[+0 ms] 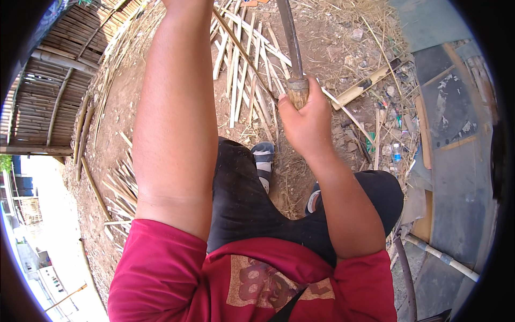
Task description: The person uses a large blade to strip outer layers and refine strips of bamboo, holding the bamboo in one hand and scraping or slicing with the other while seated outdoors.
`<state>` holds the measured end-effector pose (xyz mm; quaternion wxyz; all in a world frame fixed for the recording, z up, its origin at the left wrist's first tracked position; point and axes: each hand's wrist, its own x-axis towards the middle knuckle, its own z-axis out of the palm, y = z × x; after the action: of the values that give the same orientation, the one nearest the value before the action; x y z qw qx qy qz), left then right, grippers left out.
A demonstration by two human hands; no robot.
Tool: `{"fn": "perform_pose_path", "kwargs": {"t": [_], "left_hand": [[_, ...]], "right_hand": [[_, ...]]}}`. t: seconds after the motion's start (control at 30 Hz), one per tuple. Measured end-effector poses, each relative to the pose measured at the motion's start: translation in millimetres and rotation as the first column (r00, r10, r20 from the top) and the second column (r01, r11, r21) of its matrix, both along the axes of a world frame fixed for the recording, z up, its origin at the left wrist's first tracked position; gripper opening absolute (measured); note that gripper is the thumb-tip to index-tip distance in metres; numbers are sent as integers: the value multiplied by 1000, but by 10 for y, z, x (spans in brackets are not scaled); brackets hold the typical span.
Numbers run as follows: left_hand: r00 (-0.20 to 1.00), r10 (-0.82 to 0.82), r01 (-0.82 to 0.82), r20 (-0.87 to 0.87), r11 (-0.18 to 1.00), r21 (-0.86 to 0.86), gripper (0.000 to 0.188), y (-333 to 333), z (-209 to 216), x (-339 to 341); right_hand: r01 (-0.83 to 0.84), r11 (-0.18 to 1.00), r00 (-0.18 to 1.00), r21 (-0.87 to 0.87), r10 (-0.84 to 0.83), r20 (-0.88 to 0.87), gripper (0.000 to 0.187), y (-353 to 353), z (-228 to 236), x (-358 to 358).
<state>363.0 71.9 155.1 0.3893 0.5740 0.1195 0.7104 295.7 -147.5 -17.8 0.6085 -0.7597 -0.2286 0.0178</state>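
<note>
My right hand (306, 122) grips the wooden handle (298, 92) of a long blade tool whose dark metal blade (288, 37) runs up out of the picture. My left arm (174, 107) stretches forward and up, and its hand is cut off by the top edge. A thin bamboo strip (242, 51) slants from near that hidden hand down toward the blade handle. I wear a red shirt and dark trousers, and my feet in sandals (264, 161) rest on the dirt below.
Split bamboo strips (244, 70) lie scattered on the dirt ahead, with more bundled strips (120, 188) at the left. A bamboo fence (59, 80) stands far left. Boards, litter and a plastic bottle (397, 152) lie right, beside grey sheets (456, 161) and a white pipe (445, 258).
</note>
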Motion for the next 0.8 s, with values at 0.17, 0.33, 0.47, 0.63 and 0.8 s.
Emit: {"fn": "perform_pose_path", "kwargs": {"t": [0.17, 0.33, 0.47, 0.63, 0.8], "left_hand": [[1000, 5, -3, -31, 999, 45, 60, 94, -127, 73], [999, -40, 41, 24, 998, -39, 58, 180, -61, -58], [997, -81, 81, -13, 996, -37, 57, 194, -62, -92], [991, -122, 121, -56, 992, -22, 53, -26, -58, -250], [973, -231, 230, 1, 969, -88, 52, 10, -10, -286]], "right_hand": [[-258, 830, 933, -495, 81, -350, 47, 53, -999, -52], [-184, 937, 874, -296, 18, -485, 47, 27, -817, 72], [-65, 993, 956, -102, 32, -291, 45, 54, -348, 139], [-78, 996, 980, -42, 69, -188, 40, -85, -200, 295], [52, 938, 963, -343, -138, -231, 37, -128, -677, 667]]}}
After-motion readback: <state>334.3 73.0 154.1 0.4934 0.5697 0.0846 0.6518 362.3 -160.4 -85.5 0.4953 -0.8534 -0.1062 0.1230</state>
